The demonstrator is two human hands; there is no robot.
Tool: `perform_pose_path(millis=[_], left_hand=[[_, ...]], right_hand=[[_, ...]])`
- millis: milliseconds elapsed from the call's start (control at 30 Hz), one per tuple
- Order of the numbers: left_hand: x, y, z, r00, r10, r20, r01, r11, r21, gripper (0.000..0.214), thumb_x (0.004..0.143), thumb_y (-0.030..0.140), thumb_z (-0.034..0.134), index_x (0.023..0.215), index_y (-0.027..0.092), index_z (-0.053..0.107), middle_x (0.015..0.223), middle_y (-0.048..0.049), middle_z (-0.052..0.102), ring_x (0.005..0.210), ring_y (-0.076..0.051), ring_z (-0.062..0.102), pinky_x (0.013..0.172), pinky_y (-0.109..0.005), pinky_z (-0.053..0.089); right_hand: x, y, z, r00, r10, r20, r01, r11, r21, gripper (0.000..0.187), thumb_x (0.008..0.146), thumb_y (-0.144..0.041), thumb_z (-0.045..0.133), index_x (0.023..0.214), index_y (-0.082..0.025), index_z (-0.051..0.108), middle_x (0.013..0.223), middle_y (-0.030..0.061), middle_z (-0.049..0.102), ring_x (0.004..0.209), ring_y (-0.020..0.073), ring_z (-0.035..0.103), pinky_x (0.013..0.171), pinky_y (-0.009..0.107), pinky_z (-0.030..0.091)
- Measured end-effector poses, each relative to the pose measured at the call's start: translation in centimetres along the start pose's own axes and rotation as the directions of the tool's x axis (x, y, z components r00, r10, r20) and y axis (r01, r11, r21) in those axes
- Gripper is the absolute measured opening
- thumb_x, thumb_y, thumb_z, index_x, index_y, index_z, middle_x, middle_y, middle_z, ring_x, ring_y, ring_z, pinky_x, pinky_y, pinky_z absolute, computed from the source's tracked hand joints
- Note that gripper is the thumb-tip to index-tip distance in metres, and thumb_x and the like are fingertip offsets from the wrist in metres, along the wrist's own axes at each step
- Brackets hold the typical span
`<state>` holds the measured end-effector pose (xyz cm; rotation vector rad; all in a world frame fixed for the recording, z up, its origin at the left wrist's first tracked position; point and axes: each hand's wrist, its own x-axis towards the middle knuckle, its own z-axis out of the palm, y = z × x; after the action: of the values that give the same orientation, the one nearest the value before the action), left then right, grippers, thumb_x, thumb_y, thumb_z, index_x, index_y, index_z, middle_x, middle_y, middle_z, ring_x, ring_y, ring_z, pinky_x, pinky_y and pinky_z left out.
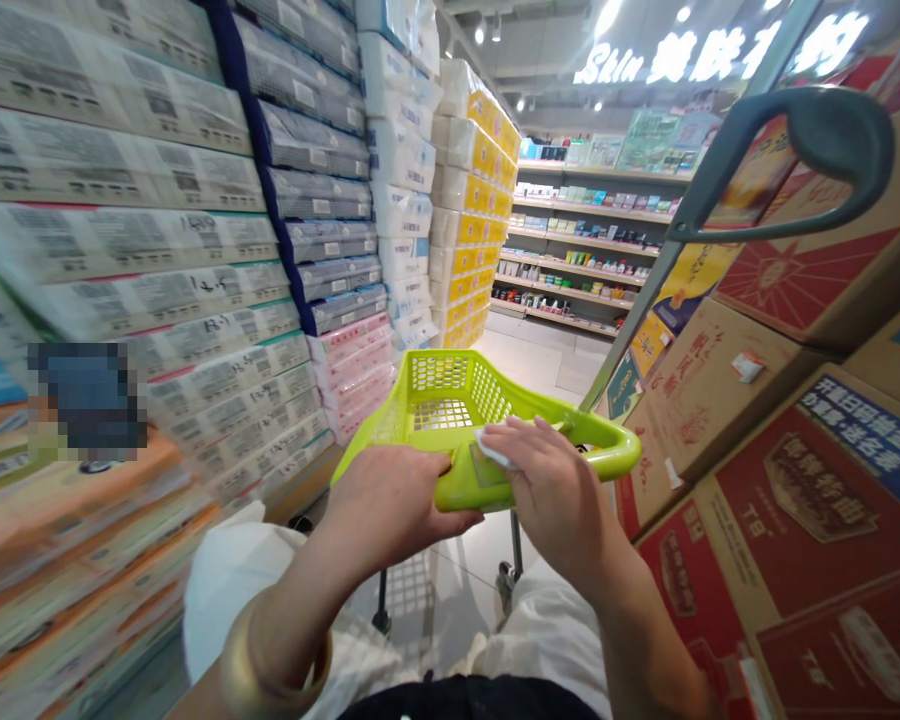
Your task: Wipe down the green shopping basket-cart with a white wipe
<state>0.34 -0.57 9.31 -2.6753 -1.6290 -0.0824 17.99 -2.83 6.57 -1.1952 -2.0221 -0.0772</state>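
A lime-green shopping cart [521, 397] stands right in front of me, its basket of perforated plastic. My left hand [390, 500] is wrapped around the left part of the cart's handle, thumb underneath. Over the middle of the same handle lies my right hand [562, 490], pressing a folded white tissue [495, 448] against it. Only the tissue's left edge shows; the rest is under my fingers. To the right of my right hand, the handle's rounded end [621, 450] is bare. A gold bangle [251, 655] circles my left wrist.
Stacked tissue packs [322, 190] rise on the left, red and brown cartons [802, 500] on the right. A grey loop handle [780, 165] on a slanted metal pole juts in at upper right. Tiled floor [525, 345] leads to shelves of small products [577, 230].
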Motion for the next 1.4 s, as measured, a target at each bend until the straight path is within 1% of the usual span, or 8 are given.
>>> perform_pose_path(millis=[133,300,500,700,900,1133,1300,1400], left_hand=[[0.0,0.0,0.0,1.0,-0.006,0.0,0.006,1.0,0.0,0.052,0.079,0.069,0.049,0.091,0.024,0.072,0.087,-0.0104,0.075,0.08,-0.03,0.069,0.069,-0.036,0.049],[0.0,0.0,0.0,1.0,0.009,-0.002,-0.009,1.0,-0.005,0.048,0.077,0.069,0.051,0.086,0.026,0.071,0.084,-0.0085,0.075,0.079,-0.031,0.069,0.067,-0.037,0.048],[0.0,-0.1,0.2,1.0,0.0,-0.011,0.0,1.0,0.004,0.05,0.077,0.069,0.051,0.086,0.024,0.071,0.083,-0.0093,0.074,0.077,-0.03,0.069,0.067,-0.037,0.049],[0.0,0.0,0.3,1.0,0.012,-0.019,-0.012,1.0,0.007,0.048,0.077,0.069,0.052,0.085,0.026,0.071,0.082,-0.0079,0.074,0.077,-0.03,0.069,0.067,-0.037,0.049],[0.0,0.0,0.3,1.0,0.006,-0.014,-0.006,1.0,0.003,0.052,0.078,0.067,0.052,0.09,0.021,0.072,0.081,-0.0116,0.074,0.077,-0.032,0.069,0.067,-0.039,0.05],[-0.1,0.1,0.3,1.0,0.01,-0.024,-0.01,1.0,-0.007,0.048,0.076,0.069,0.052,0.084,0.025,0.071,0.081,-0.0079,0.074,0.077,-0.03,0.069,0.065,-0.036,0.049],[-0.1,0.1,0.3,1.0,0.01,-0.026,-0.01,1.0,-0.004,0.047,0.076,0.069,0.053,0.084,0.026,0.071,0.081,-0.0067,0.075,0.076,-0.031,0.069,0.065,-0.037,0.048],[-0.1,0.0,0.4,0.999,0.018,-0.032,-0.018,1.0,0.009,0.049,0.076,0.07,0.052,0.084,0.026,0.071,0.082,-0.0074,0.075,0.077,-0.032,0.069,0.064,-0.038,0.048]], right_hand=[[0.4,-0.3,-0.1,0.988,-0.107,0.108,0.099,0.992,0.077,0.038,0.088,-0.006,0.049,0.114,-0.026,0.068,0.12,0.0017,0.07,0.119,0.0203,0.061,0.109,0.044,0.042],[0.8,1.4,-0.4,0.997,0.075,-0.025,-0.076,0.996,-0.054,0.03,0.089,-0.009,0.049,0.105,-0.023,0.07,0.107,0.0072,0.074,0.105,0.0231,0.068,0.102,0.045,0.048],[1.9,0.7,0.1,0.986,-0.101,0.13,0.086,0.99,0.116,0.032,0.09,-0.008,0.046,0.109,-0.021,0.069,0.113,0.0043,0.072,0.107,0.0186,0.066,0.101,0.037,0.05],[2.3,2.5,-0.9,0.989,0.107,0.104,-0.101,0.993,-0.068,0.027,0.092,-0.015,0.046,0.091,-0.024,0.071,0.083,0.0048,0.074,0.075,0.0227,0.07,0.07,0.037,0.058],[2.7,0.0,-0.4,0.968,-0.157,0.195,0.13,0.981,0.147,0.027,0.093,-0.013,0.046,0.103,-0.024,0.069,0.108,0.001,0.073,0.097,0.0171,0.069,0.092,0.031,0.054],[1.8,3.1,-1.3,0.99,0.118,0.082,-0.109,0.989,-0.104,0.027,0.092,-0.015,0.045,0.093,-0.025,0.071,0.084,0.0045,0.076,0.075,0.0227,0.072,0.07,0.035,0.06],[0.7,3.3,-1.3,0.99,-0.033,0.135,0.029,0.999,0.037,0.034,0.09,-0.013,0.045,0.111,-0.026,0.068,0.113,0.0027,0.072,0.104,0.0213,0.069,0.094,0.037,0.056],[0.0,4.0,-1.6,0.992,0.087,0.093,-0.092,0.995,0.048,0.035,0.09,-0.013,0.044,0.112,-0.025,0.068,0.115,0.003,0.072,0.108,0.021,0.068,0.095,0.038,0.055]])
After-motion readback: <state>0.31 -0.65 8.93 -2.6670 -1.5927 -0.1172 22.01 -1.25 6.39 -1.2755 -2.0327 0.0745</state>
